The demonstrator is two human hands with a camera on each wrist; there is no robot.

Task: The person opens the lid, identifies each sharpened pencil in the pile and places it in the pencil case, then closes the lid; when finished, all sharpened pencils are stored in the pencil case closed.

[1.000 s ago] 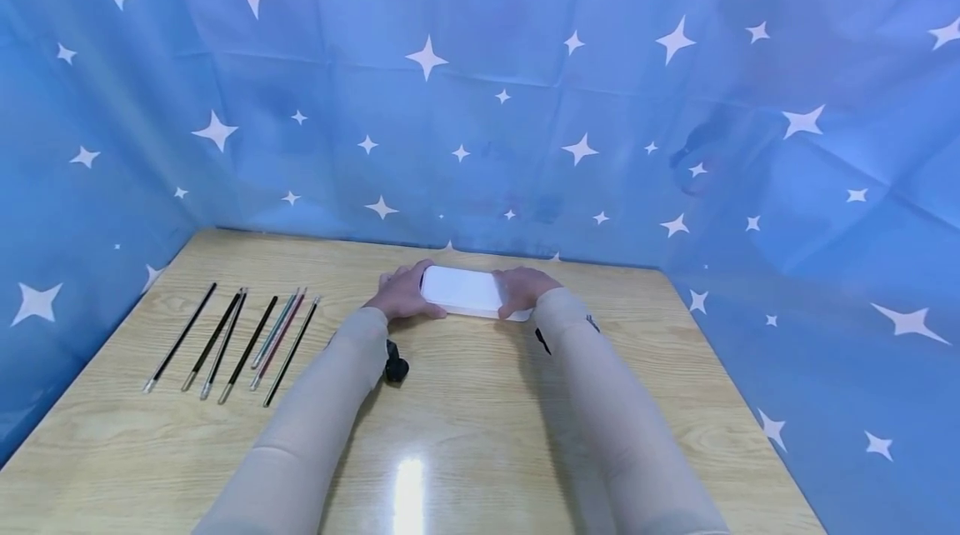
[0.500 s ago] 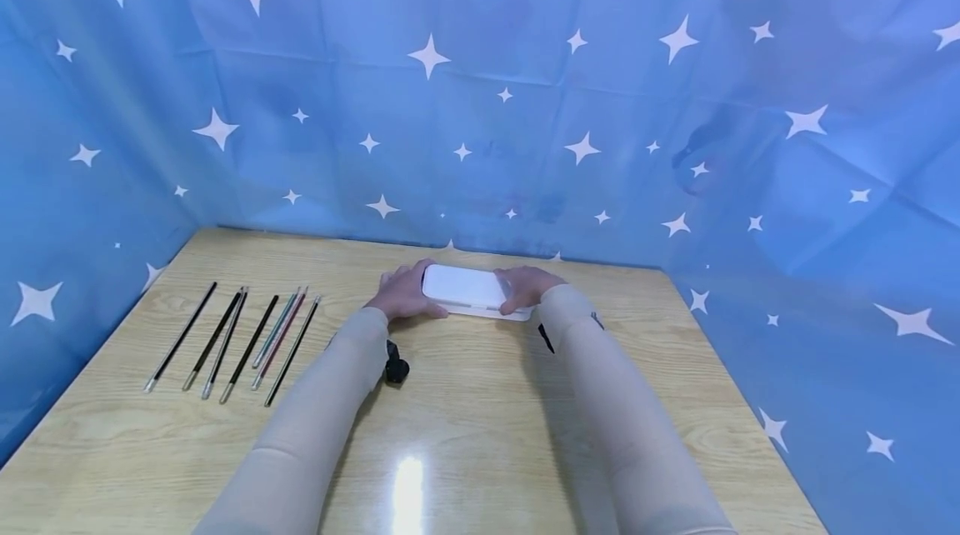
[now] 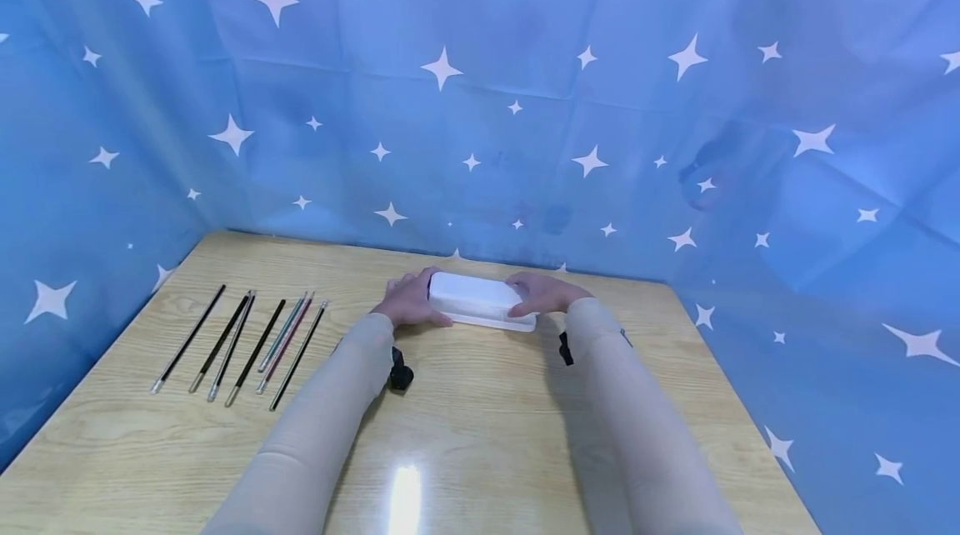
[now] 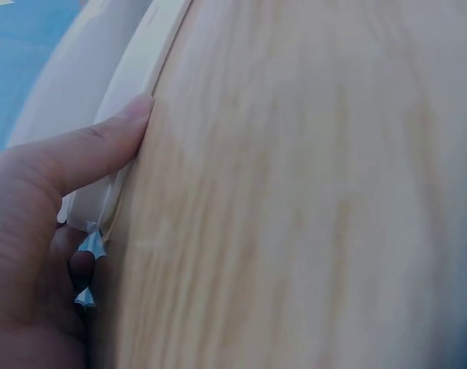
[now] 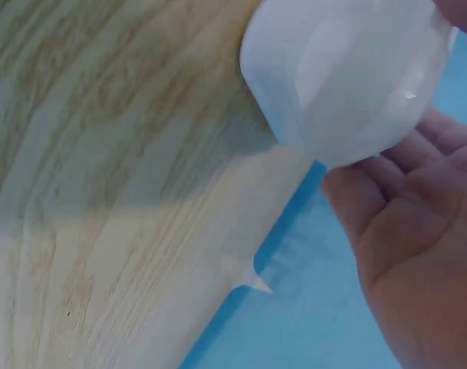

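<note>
A white oblong pencil case [image 3: 476, 295] with rounded corners lies near the far edge of the table, held between both hands. My left hand [image 3: 408, 299] grips its left end; in the left wrist view the thumb [image 4: 114, 142] lies along the front lower edge, with the other fingers behind, partly hidden. At the right end, my right hand [image 3: 547, 293] holds the lid [image 3: 480, 289] between thumb and fingers. The lid stands raised over the lower rim [image 3: 487, 322]. In the right wrist view the case's rounded white end [image 5: 341, 77] shows, with fingers [image 5: 356, 192] curled behind it.
Several pencils [image 3: 255, 352], mostly dark with one teal and one red, lie side by side on the left of the wooden table [image 3: 480, 435]. A blue curtain with white stars [image 3: 442, 68] hangs right behind the table's far edge.
The lid has lifted and tilted up from the case, showing more of its front side. My right hand has shifted slightly right; the left keeps its grip. The head view has shifted a little.
</note>
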